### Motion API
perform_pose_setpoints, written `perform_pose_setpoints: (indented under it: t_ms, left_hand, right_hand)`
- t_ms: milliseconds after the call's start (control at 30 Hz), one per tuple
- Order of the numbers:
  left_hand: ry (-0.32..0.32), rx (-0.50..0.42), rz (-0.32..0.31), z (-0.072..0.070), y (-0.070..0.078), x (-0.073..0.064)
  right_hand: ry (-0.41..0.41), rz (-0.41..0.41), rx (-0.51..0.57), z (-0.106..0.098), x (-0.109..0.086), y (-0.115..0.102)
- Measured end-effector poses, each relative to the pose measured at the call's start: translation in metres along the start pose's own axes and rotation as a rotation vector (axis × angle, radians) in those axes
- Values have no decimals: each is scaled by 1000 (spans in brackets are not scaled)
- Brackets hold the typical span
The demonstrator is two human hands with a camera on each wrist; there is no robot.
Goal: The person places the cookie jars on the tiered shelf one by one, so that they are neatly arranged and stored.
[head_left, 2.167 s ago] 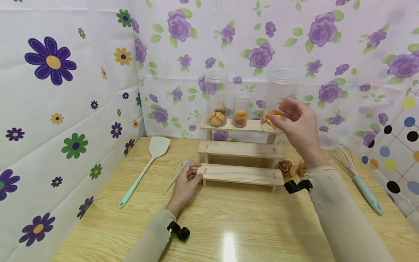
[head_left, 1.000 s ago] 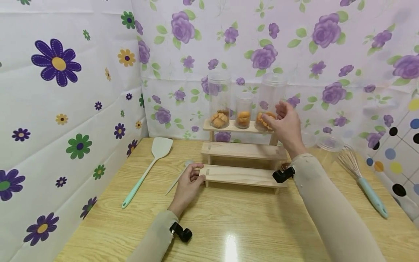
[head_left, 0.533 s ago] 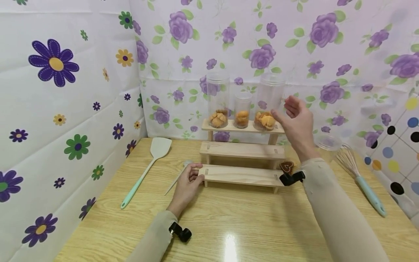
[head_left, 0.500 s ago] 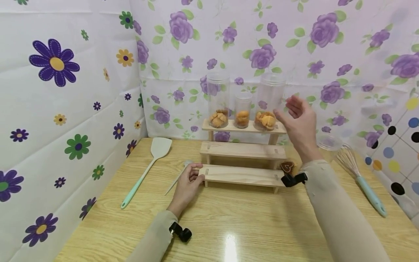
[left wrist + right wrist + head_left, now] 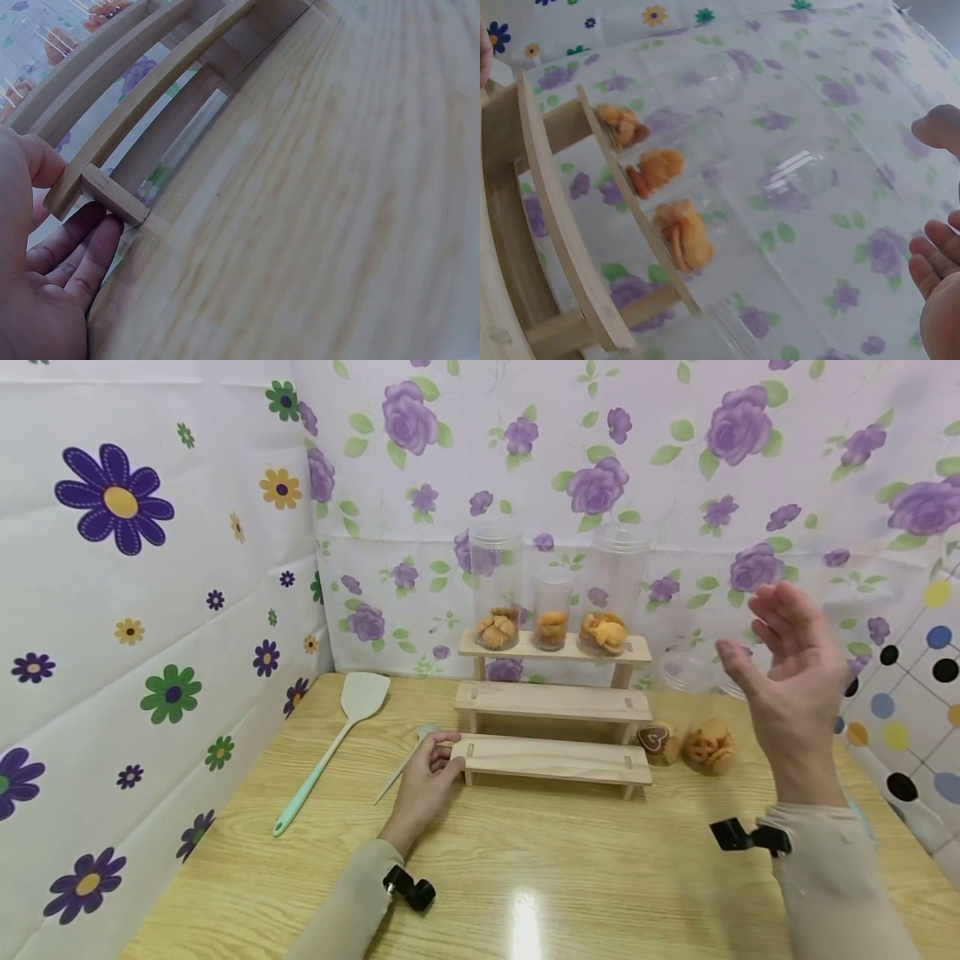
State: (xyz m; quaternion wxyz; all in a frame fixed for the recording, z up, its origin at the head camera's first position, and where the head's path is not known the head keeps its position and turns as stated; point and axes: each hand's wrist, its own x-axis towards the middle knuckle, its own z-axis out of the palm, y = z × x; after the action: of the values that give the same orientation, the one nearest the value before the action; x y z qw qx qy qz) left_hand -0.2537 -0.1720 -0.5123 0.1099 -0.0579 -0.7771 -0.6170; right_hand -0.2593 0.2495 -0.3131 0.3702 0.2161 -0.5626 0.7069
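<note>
A three-tier wooden display stand (image 5: pixel 551 758) is on the table. My left hand (image 5: pixel 423 787) pinches the left end of its lowest board, thumb on top and fingers below, as the left wrist view shows. On the top tier are a tall clear jar (image 5: pixel 497 585) of cookies, a shorter jar (image 5: pixel 552 610) and a wide tall jar (image 5: pixel 611 585), all with golden cookies low inside. My right hand (image 5: pixel 798 693) is raised at the right with nothing in it, fingers and thumb spread apart. It overlaps the whisk (image 5: pixel 862 818), mostly hidden behind hand and sleeve.
Right of the stand are a heart-decorated cookie (image 5: pixel 655 737) and a clear jar (image 5: pixel 708 747) with pretzel-shaped cookies, plus another clear rim behind the right hand. A white turner (image 5: pixel 333 752) with a mint handle and a thin grey utensil (image 5: pixel 397 777) rest at the left.
The right hand brought the wide jar left onto the top tier, let it go, then moved away to the right. The left hand keeps its place on the stand.
</note>
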Motion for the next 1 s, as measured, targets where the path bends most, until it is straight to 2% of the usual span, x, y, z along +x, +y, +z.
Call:
perform_pose_setpoints:
  t_ms: [100,233,467,733,1000]
  left_hand:
    - [-1,4,-6,0,-1,0]
    - [-3,8,-6,0,0,-1]
    - [-6,8,-3,0,2,-1]
    - [-8,11,-1,-1,0,0]
    - [-3,12,0,-1,-1,0]
  right_hand:
    - [19,-41,90,-14,-5,-5]
    - [42,-63,135,-32,-13,-4]
    - [77,-57,93,-60,-27,13]
    - [146,42,90,-85,-37,39]
    - [131,188,-84,-105,-48,63]
